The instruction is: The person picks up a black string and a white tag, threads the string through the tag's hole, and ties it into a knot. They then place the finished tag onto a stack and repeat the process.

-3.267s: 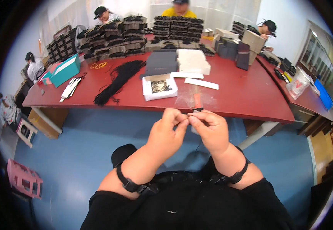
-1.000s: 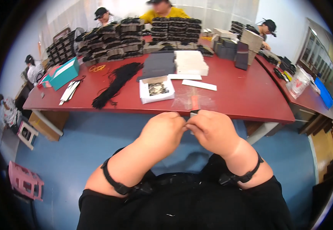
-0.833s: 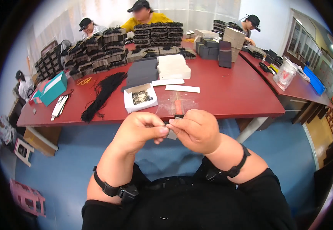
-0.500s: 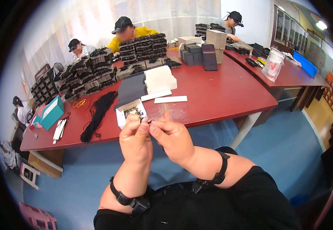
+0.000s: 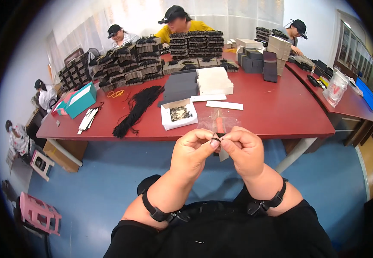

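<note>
1. Left hand (image 5: 193, 152) and right hand (image 5: 243, 150) pinch a small dark loop (image 5: 216, 139) together, off the red surface (image 5: 272, 107) near edge.
2. A white open box (image 5: 178, 114) lies beside a black cord bundle (image 5: 137, 109).

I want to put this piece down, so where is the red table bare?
Bare red tabletop runs right of the white paper strip, toward the clear plastic bag. A smaller gap lies between the black cord bundle and the open white box. The far side is crowded with stacked black bundles.
</note>
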Motion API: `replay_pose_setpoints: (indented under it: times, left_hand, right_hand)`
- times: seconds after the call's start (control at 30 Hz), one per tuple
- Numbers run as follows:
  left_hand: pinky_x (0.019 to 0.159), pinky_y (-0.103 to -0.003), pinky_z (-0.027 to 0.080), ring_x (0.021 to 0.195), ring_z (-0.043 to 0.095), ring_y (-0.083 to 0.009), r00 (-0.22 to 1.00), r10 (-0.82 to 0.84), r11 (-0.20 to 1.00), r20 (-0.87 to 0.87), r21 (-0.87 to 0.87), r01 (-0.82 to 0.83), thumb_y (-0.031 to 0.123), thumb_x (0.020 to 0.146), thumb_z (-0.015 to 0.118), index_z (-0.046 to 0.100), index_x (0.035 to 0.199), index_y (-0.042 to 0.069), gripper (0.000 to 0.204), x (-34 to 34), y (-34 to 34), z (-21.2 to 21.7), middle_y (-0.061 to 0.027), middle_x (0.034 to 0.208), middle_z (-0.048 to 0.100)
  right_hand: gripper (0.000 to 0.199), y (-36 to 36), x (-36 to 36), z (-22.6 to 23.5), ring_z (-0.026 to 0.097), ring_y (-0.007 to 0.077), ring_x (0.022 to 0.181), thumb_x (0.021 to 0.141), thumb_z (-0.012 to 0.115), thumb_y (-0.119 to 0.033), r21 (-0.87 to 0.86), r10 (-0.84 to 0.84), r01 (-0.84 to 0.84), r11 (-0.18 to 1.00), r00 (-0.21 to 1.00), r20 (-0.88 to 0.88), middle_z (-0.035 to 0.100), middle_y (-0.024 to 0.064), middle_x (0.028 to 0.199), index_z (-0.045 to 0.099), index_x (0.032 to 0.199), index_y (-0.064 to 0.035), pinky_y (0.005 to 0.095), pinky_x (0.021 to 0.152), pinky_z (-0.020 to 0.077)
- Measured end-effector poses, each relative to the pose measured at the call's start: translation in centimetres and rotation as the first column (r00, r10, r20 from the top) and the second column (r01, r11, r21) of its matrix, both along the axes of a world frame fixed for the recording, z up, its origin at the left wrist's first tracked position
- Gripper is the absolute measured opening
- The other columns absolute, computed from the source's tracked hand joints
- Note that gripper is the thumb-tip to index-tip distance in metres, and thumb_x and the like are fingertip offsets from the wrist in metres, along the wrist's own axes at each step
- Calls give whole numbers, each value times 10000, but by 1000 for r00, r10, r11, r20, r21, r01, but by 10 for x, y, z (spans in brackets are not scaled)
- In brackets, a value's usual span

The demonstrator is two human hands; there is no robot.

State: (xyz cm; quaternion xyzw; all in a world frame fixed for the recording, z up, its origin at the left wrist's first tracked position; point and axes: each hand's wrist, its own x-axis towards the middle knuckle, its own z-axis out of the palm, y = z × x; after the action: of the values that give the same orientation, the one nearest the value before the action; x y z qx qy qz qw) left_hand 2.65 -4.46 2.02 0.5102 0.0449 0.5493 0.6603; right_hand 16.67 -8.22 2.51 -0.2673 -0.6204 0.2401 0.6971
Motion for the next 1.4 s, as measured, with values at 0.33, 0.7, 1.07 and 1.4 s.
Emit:
replay_pose_setpoints:
  times: [0.33,0.7,1.07,1.4]
  left_hand:
    - [704,-258,486,788,610,-162,915,183,810,-360,583,67,-45,724,698,684,935,33,225,-32,8,11,-69,831,639]
    - [718,-246,420,753,506,-101,911,-57,997,-407,32,77,77,884,579,536,918,30,72,-20,10,-7,-5,820,547]
    - [624,-233,394,705,458,-93,791,520,799,-323,510,-318,21,720,738,599,840,44,185,-26,-1,-6,-8,842,468]
    - [581,-226,381,672,446,-103,661,635,712,-400,634,-300,18,702,725,616,801,39,149,-23,-6,0,-14,813,490]
  right_hand:
    - [82,-14,30,41,501,106,560,742,730,-78,-276,312,-194,942,812,494,583,36,644,680,773,-20,241,532,386]
    - [92,-2,19,5,481,91,572,784,691,-80,-130,-55,133,983,877,478,561,24,654,681,860,-31,242,530,384]
    - [112,2,14,-12,451,-5,639,863,626,-110,-559,240,-352,751,934,-265,564,-55,742,643,924,-17,153,559,356]
    - [134,0,13,-16,496,18,717,866,636,-120,-551,230,-248,797,968,-103,595,-26,793,648,918,3,175,642,403]
